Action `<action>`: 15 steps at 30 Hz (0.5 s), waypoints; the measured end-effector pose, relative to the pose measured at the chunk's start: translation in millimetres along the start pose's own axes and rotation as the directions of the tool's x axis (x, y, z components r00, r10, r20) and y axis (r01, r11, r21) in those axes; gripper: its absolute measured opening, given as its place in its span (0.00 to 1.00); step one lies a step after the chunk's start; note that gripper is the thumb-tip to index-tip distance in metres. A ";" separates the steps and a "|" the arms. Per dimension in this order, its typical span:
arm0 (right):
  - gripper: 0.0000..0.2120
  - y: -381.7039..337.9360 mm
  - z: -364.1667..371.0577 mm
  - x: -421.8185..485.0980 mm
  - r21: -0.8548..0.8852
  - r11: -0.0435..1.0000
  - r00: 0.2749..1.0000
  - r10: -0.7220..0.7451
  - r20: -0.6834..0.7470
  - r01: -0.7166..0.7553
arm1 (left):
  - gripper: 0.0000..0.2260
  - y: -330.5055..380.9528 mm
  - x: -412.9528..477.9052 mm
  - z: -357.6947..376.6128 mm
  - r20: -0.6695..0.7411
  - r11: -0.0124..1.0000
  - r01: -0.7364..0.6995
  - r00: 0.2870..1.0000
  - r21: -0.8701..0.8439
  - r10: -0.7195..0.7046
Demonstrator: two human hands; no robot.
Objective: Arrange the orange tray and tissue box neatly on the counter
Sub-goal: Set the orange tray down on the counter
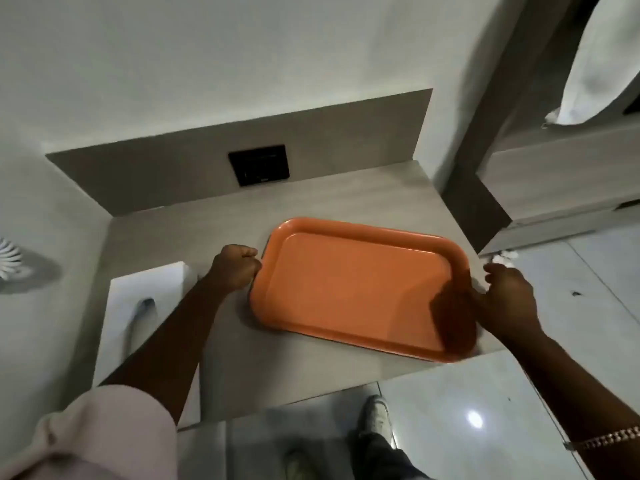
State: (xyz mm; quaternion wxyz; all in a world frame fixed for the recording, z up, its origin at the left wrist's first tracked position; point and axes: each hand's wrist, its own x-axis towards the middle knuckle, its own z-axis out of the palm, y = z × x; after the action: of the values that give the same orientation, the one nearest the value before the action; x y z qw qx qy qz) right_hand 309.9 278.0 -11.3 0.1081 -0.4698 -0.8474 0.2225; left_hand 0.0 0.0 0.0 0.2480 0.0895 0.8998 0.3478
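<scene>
Two hands frame the orange tray (349, 289), one at each short end. The left hand (235, 268) is curled into a loose fist against the tray's left rim, touching it, though whether its fingers hook under the edge cannot be told. The right hand (509, 299) rests at the right rim, thumb over the edge and fingers partly spread, so it looks pinched on the rim rather than fully closed. The tray lies flat on the grey counter (214, 233), toward its right side, with its long axis running left to right but skewed, the right end swung nearer the person and close to the counter's front corner. The white tissue box (149, 289) sits at the counter's left edge, just beside the left forearm and apart from the tray. Squaring the tray probably means turning its right end back toward the wall, a move the right hand is better placed to lead.
</scene>
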 end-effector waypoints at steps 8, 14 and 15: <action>0.07 10.4 1.0 17.6 0.084 0.991 0.985 0.092 0.143 -0.105 | 0.13 2.2 11.0 23.3 -0.173 0.998 0.015 0.985 -0.056 -0.024; 0.09 3.6 -2.4 43.1 0.126 0.990 0.987 0.049 0.156 -0.069 | 0.12 -4.9 0.1 24.1 -0.238 0.992 0.005 0.971 -0.126 -0.035; 0.08 -2.5 -3.1 52.3 0.125 0.991 0.988 0.024 0.153 -0.044 | 0.11 -7.2 0.6 22.0 -0.251 0.989 0.010 0.967 -0.148 -0.047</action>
State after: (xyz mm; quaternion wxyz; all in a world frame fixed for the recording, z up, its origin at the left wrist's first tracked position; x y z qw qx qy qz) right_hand 281.2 321.9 -8.7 0.0696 -0.4581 -0.8291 0.3129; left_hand 10.7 7.6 -19.0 0.1418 0.0130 0.8976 0.4173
